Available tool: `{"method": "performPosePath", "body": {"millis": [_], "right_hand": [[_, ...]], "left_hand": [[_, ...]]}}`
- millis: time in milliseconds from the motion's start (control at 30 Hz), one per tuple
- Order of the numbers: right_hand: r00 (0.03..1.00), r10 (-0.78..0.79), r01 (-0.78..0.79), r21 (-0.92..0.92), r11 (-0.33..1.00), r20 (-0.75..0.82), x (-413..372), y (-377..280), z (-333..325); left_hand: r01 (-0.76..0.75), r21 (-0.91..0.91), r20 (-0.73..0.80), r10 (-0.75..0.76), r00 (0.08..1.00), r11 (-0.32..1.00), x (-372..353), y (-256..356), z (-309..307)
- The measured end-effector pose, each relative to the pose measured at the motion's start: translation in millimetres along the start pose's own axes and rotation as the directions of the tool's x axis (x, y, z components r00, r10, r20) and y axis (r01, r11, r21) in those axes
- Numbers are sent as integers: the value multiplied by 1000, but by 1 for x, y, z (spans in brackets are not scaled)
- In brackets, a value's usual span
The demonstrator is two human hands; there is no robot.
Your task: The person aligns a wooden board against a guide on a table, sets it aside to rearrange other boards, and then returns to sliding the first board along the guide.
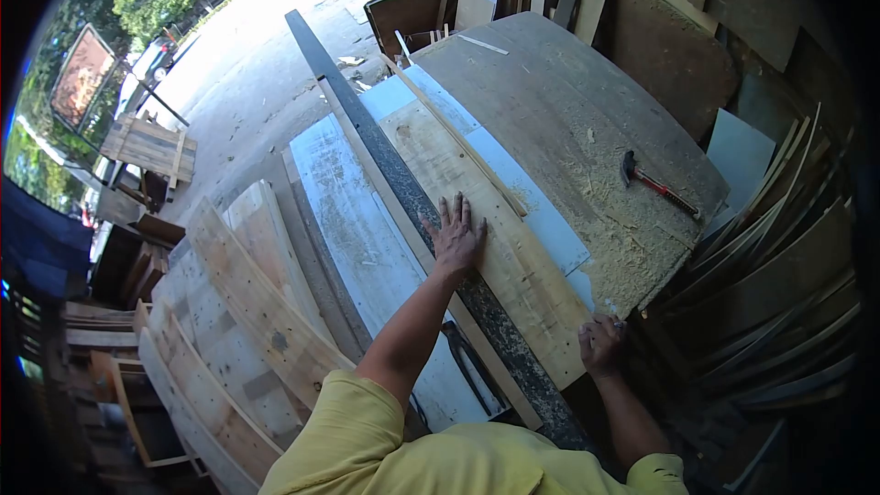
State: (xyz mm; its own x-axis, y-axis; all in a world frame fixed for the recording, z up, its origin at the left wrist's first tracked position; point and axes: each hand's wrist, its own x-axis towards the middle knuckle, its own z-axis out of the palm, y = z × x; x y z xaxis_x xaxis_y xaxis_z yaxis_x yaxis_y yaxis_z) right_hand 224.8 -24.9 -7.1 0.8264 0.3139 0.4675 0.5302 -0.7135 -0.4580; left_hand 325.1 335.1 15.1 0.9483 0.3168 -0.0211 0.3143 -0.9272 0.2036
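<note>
My left hand lies flat with its fingers spread, across the edge between a long dark speckled bar and a pale wooden board. The bar runs lengthwise along the board's left side. At the board's near right corner is my right hand, its fingers curled closed. Whatever they may hold is too small to make out. A thin wooden strip rests along the board's right side, over a bluish-white panel.
A hammer lies among sawdust on the worn tabletop. Left of the bar is a white-painted board. Several wooden panels stand lower left. Thin offcuts crowd the right side.
</note>
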Motion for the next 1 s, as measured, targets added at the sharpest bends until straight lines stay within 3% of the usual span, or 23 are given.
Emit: {"method": "performPosePath", "body": {"millis": [1000], "right_hand": [[999, 8, -4, 66, 998, -51, 69, -23, 53]], "left_hand": [[21, 35, -39, -19, 999, 999, 69, -45, -17]]}}
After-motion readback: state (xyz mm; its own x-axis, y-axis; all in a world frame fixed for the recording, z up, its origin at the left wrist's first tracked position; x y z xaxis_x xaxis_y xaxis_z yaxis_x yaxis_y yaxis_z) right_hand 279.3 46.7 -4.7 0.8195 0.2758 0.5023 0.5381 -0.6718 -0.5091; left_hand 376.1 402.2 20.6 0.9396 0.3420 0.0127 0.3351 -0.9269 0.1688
